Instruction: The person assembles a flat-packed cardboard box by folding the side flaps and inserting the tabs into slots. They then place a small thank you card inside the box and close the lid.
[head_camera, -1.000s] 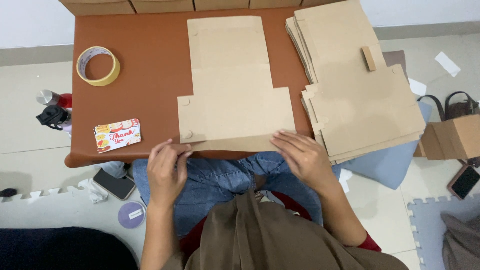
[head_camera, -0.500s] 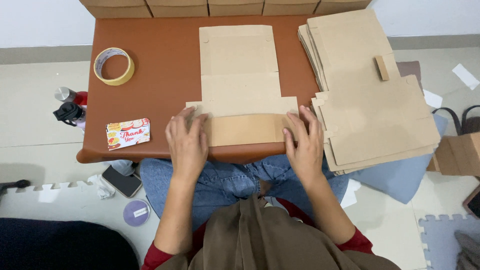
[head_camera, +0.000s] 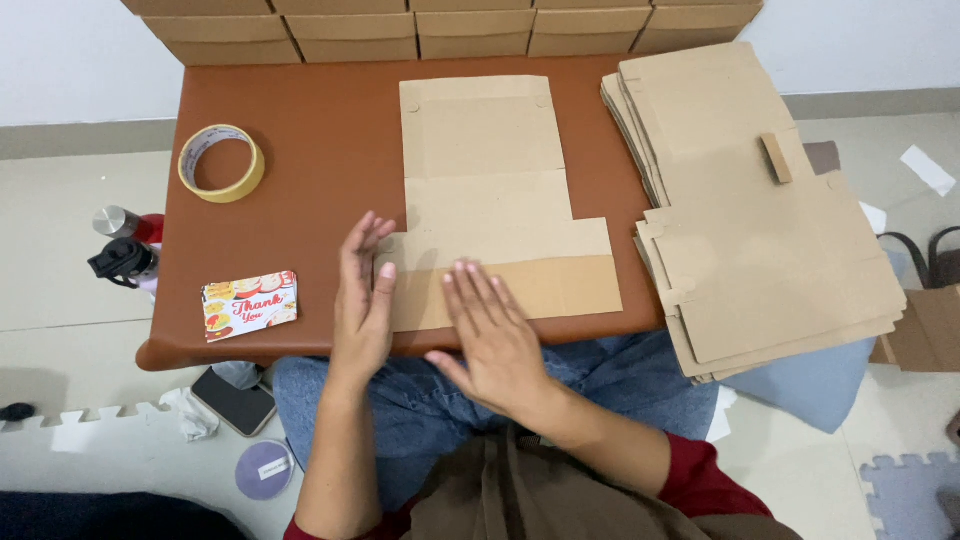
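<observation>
A flat brown cardboard box blank (head_camera: 490, 190) lies on the low brown table (head_camera: 300, 110), its near flap (head_camera: 560, 288) folded over toward the far side. My left hand (head_camera: 362, 300) rests flat on the left end of that folded flap, fingers spread. My right hand (head_camera: 492, 335) lies palm down on the flap's left-middle part, fingers apart. Neither hand grips anything.
A thick stack of flat cardboard blanks (head_camera: 750, 210) overhangs the table's right side. A roll of tape (head_camera: 221, 162) and a small printed card (head_camera: 250, 304) sit at the left. Folded boxes (head_camera: 450, 30) line the far edge. A phone (head_camera: 232, 400) and a bottle (head_camera: 125, 245) lie on the floor.
The near flap has been folded up and over onto the blank. Both hands then slid left along the fold, the right hand moving from the flap's right end to its left-middle.
</observation>
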